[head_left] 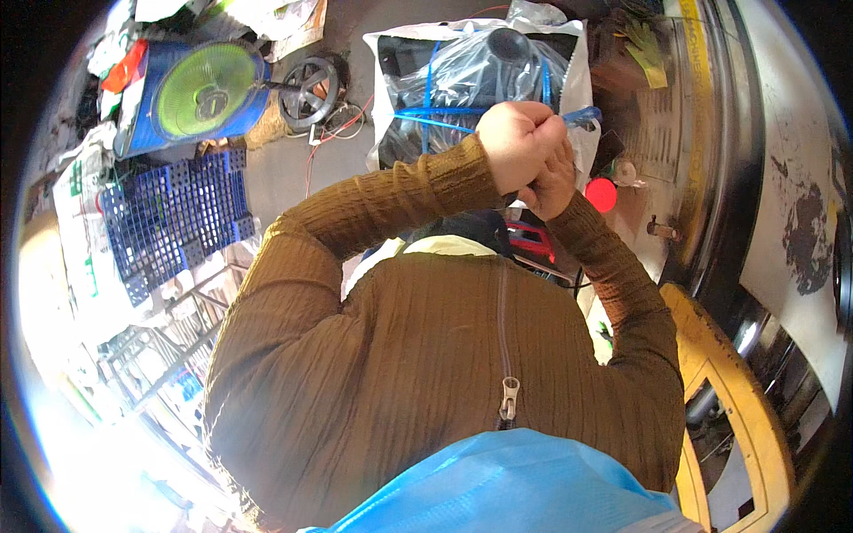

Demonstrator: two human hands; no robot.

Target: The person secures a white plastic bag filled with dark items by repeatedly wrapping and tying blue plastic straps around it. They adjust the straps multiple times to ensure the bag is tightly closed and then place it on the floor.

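Note:
In front of me stands a pack of dark parts (pixel 449 89) under clear plastic, set in a white liner (pixel 385 44). Blue strapping (pixel 435 113) crosses the pack and runs into my left hand (pixel 520 142), whose fingers are closed in a fist. A loose blue end (pixel 582 116) sticks out to the right of that fist. My right hand (pixel 553 185) is pressed up against the left one from below, its fingers curled. What lies inside the right hand is hidden, though a small dark bit shows between the hands and my body.
A green fan (pixel 206 89) leans at the upper left beside a dark wheel (pixel 311 91) and loose wires. Below it is a blue plastic grid (pixel 178 218). A round red thing (pixel 601 194) sits right of my hands. A yellow metal frame (pixel 729 400) and machinery stand along the right.

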